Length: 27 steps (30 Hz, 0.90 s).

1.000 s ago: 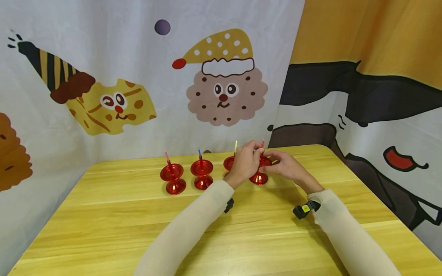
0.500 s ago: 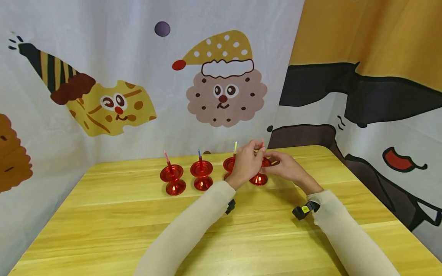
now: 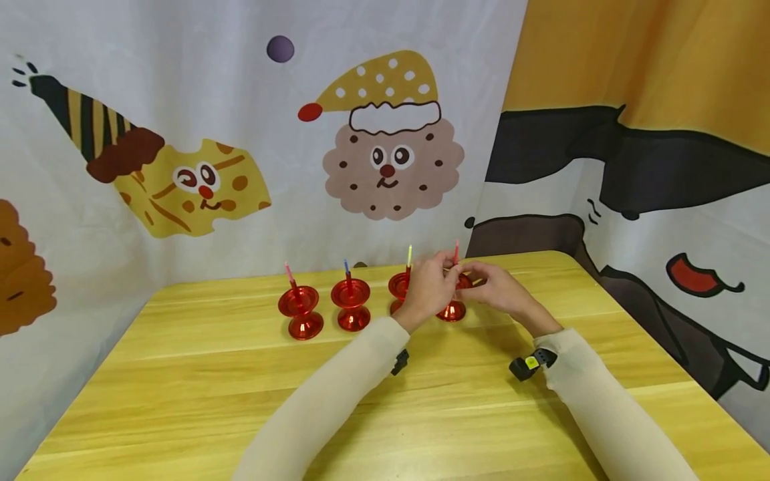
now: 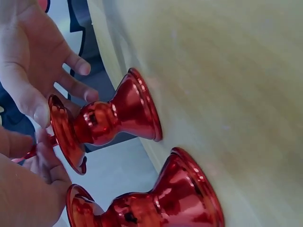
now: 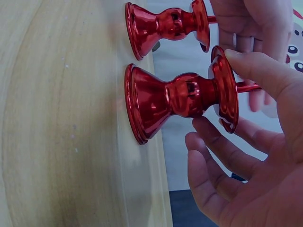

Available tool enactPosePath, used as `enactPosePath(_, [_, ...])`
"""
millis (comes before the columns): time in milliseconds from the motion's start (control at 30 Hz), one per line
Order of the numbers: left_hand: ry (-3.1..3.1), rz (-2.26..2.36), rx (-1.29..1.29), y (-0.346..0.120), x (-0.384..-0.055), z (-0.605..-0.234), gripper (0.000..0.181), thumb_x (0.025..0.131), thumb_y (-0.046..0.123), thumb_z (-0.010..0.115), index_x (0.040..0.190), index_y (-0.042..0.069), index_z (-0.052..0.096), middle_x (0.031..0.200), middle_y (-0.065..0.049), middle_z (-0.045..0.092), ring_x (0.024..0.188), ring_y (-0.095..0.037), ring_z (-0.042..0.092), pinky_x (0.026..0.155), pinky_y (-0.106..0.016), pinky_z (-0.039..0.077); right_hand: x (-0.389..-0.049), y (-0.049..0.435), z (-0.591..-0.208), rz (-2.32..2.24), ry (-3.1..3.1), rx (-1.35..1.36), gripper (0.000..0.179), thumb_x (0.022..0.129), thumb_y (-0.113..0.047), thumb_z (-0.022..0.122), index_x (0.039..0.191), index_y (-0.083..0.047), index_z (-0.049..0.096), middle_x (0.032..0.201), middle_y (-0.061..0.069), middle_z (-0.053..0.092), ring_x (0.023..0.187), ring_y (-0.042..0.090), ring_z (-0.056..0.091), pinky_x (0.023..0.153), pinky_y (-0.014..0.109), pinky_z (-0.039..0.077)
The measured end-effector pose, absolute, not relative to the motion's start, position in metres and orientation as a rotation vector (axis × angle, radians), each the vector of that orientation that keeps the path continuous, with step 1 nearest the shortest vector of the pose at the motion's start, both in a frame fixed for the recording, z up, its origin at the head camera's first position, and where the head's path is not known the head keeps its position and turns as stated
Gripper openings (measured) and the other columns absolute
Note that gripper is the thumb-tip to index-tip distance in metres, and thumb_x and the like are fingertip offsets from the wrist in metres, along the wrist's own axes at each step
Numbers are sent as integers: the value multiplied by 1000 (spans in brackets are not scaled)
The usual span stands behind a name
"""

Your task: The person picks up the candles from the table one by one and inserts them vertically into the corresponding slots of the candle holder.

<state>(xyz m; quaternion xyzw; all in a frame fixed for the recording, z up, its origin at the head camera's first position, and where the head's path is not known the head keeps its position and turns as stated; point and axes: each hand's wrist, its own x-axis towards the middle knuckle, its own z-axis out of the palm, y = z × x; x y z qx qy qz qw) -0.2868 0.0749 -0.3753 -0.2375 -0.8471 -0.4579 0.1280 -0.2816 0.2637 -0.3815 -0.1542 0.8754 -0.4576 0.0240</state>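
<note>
At the right end of a row of shiny red metal candle holders stands one holder [image 3: 452, 311] with a thin red candle [image 3: 456, 252] upright in it. My left hand [image 3: 428, 287] pinches this candle between thumb and fingers, just above the dish. My right hand [image 5: 255, 156] grips the rim of the same holder's dish, thumb on top and fingers underneath. In the left wrist view the holder's base [image 4: 137, 106] rests on the table. A neighbouring holder [image 3: 398, 286] with a yellow candle [image 3: 410, 254] is partly hidden behind my left hand.
Further left stand a holder [image 3: 351, 294] with a blue candle [image 3: 347, 268] and another holder [image 3: 299, 300] with a pink candle [image 3: 289, 272]. All are near the back edge of the wooden table [image 3: 385, 427]. A printed curtain [image 3: 240, 100] hangs right behind it.
My left fingers have shifted slightly on the red candle, and a little more of its top shows now than half a second ago. The right hand has stayed at the holder.
</note>
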Motion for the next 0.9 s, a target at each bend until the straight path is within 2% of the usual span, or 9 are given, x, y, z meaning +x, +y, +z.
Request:
enactPosePath(100, [-2567,-1338,-674,71,-281,-376,37,111,14,68,144,-2,67,128,-13,78,106,-19,78,82,-22,61,-282,263,-382,-1410,2707,-481,53,97,-20,84,143,1,68,121,19,73,105,32,67,86,39,55])
enactPosePath(200, [-2627,-1348,-673,63,-273,-374,48,109,15,70,154,-1,60,139,-13,74,108,-16,77,84,-22,61,-283,262,-381,-1406,2702,-488,54,97,-18,83,145,2,67,122,20,73,108,33,68,87,39,55])
enactPosePath(367, [-2615,-1368,-772,43,-253,-364,60,106,14,72,160,-2,53,149,-15,68,111,-14,76,88,-22,60,-286,261,-380,-1392,2708,-484,55,96,-18,83,145,2,67,122,22,73,105,33,68,84,38,55])
enactPosePath(500, [-2611,-1399,-859,20,-231,-353,60,105,15,71,160,2,53,151,-11,67,116,-16,75,91,-26,60,-287,262,-379,-1377,2708,-473,56,97,-23,84,145,0,67,121,20,73,103,31,68,83,38,55])
enactPosePath(700, [-2594,-1386,-967,-25,-203,-347,54,103,17,75,154,7,57,147,-5,67,118,-18,72,97,-42,61,-285,266,-378,-1373,2704,-433,59,96,-29,86,145,-2,67,120,17,73,105,32,67,85,39,55])
enactPosePath(800, [-2544,-1378,-948,-52,-194,-344,50,103,12,76,150,6,60,142,-4,69,116,-20,72,97,-44,61,-282,269,-377,-1352,2715,-421,60,96,-30,85,146,-2,66,121,18,73,109,35,66,86,40,54])
enactPosePath(900, [-2446,-1402,-883,-82,-194,-342,43,103,7,75,144,3,64,135,-7,72,110,-22,73,93,-41,62,-279,274,-377,-1295,2739,-426,64,98,-34,83,150,-4,63,125,18,72,115,36,64,89,42,52])
